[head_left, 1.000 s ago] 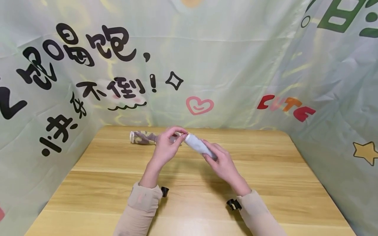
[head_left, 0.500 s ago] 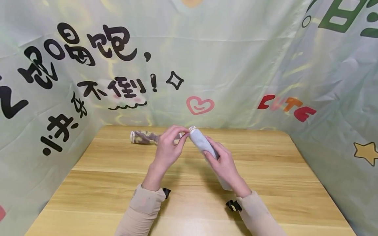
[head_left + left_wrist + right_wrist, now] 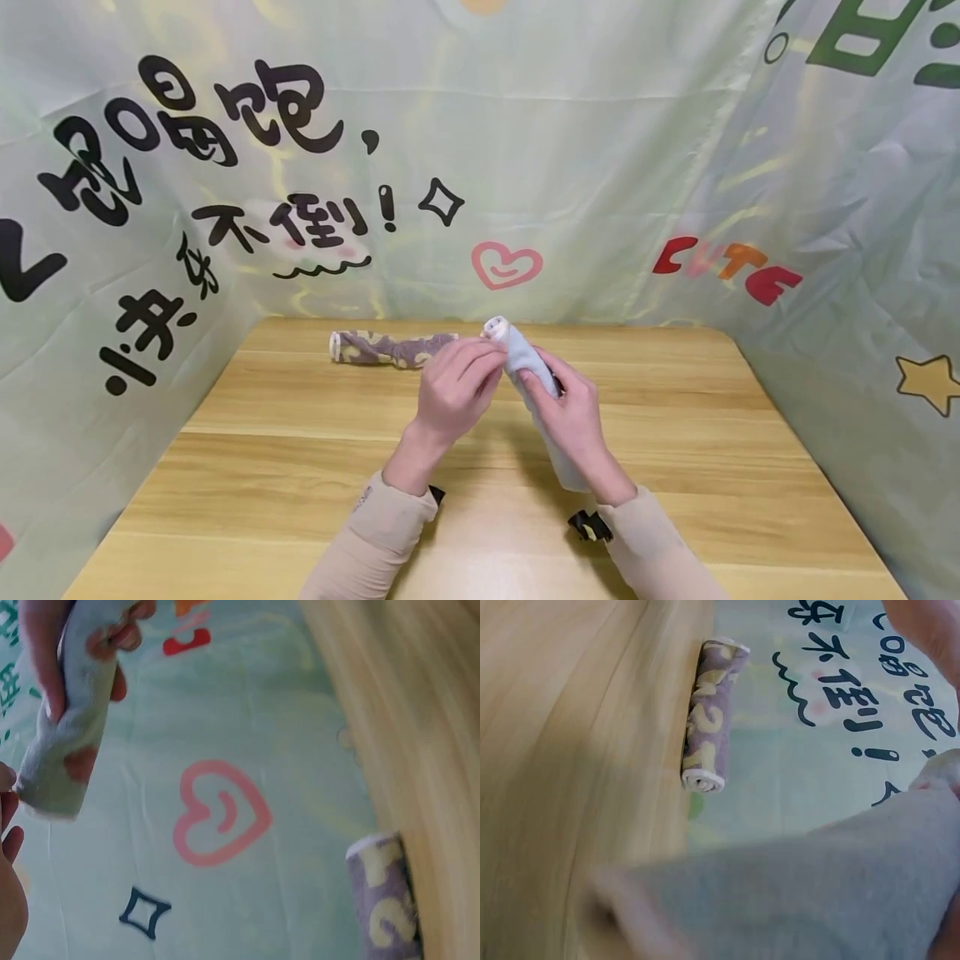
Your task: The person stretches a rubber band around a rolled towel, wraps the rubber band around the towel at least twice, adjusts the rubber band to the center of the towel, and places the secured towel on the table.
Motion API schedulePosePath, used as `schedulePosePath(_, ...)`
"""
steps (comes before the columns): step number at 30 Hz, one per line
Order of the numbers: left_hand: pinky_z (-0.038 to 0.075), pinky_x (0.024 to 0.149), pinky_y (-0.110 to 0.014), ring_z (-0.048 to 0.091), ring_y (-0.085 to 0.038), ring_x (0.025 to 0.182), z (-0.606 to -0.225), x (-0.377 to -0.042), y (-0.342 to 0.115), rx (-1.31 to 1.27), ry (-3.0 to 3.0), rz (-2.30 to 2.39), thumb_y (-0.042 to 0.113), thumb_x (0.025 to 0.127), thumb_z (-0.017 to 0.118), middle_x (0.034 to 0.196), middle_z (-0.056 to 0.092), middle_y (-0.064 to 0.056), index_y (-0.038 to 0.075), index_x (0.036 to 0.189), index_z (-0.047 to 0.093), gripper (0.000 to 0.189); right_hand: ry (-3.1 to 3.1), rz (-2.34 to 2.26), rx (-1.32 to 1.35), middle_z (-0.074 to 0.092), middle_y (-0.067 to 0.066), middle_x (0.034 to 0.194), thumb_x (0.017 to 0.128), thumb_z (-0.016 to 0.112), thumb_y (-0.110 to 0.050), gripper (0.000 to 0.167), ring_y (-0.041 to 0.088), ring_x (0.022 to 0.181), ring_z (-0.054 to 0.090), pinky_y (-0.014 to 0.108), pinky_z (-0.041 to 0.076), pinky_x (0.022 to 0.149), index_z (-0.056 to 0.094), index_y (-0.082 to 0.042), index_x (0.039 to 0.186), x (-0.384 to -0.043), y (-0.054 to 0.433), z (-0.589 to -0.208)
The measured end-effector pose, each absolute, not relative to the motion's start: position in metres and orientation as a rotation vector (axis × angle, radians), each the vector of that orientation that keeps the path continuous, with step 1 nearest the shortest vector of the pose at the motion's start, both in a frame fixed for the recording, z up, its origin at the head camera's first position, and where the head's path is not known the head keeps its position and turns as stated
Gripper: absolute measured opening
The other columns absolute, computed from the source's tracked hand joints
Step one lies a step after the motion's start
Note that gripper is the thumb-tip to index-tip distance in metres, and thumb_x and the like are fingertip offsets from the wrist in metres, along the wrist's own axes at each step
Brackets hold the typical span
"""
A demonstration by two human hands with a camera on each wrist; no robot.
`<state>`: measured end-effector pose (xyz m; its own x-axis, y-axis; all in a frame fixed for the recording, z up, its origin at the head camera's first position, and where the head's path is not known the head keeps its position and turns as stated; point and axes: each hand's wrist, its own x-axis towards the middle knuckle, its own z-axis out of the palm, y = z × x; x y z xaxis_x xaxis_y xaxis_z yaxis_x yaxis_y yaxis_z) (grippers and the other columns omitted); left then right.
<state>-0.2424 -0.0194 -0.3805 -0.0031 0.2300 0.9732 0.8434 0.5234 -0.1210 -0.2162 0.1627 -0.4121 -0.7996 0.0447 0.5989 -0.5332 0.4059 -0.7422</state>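
Observation:
A pale blue rolled towel (image 3: pixel 534 367) slants upward in my right hand (image 3: pixel 572 421), its white spiral end at the top. The right thumb lies along the near side and the fingers wrap round behind. My left hand (image 3: pixel 453 396) is at the top end, covering part of it, with thumb and fingertips pinched there. In the left wrist view, what looks like a thin rubber band (image 3: pixel 18 796) shows between those fingertips and the towel's edge. Reddish patches mark the towel on that side. A purple-and-cream rolled towel (image 3: pixel 375 348) lies behind the left hand.
The wooden table (image 3: pixel 262 500) runs back to a printed cloth backdrop (image 3: pixel 585 183), which also hangs at both sides. Small black devices (image 3: pixel 590 526) sit by the sleeve cuffs, low over the table.
The blue towel has turned more upright, showing its white end. My left hand has moved right and turned over the towel's end, uncovering more of the purple towel. The right hand keeps its grip.

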Motion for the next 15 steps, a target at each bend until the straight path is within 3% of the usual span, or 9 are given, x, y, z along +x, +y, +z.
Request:
schedulePosePath(4,0.060,0.087,-0.033,0.072,-0.024,0.089,-0.386,-0.241,-0.008,-0.970,-1.564,-0.644,0.002,0.095,0.072,0.098,0.076,-0.009,0.003,0.094,0.077,0.005,-2.140,1.637,0.327,0.073,0.020,0.103,0.100,0.068,-0.009,0.027,0.014,0.079,0.067,0.025,0.057,0.064,0.066,0.001,0.125,-0.214,0.162,-0.408)
schedulePosePath(9,0.059,0.087,-0.032,0.071,-0.025,0.090,-0.390,-0.239,-0.002,-0.940,-1.601,-0.730,0.001,0.096,0.071,0.098,0.076,-0.008,0.003,0.096,0.074,0.004,-2.124,1.937,0.419,0.059,0.028,0.119,0.100,0.050,0.004,0.034,0.011,0.093,0.062,0.026,0.055,0.078,0.046,0.011,0.133,-0.211,0.162,-0.402)
schedulePosePath(15,0.058,0.093,-0.033,0.072,-0.025,0.095,-0.388,-0.237,-0.001,-1.023,-1.587,-0.811,-0.004,0.091,0.075,0.102,0.075,-0.009,0.002,0.098,0.074,0.010,-2.149,2.030,0.558,0.059,0.026,0.124,0.105,0.047,-0.002,0.040,0.012,0.100,0.062,0.027,0.055,0.083,0.042,0.011,0.142,-0.208,0.166,-0.398)
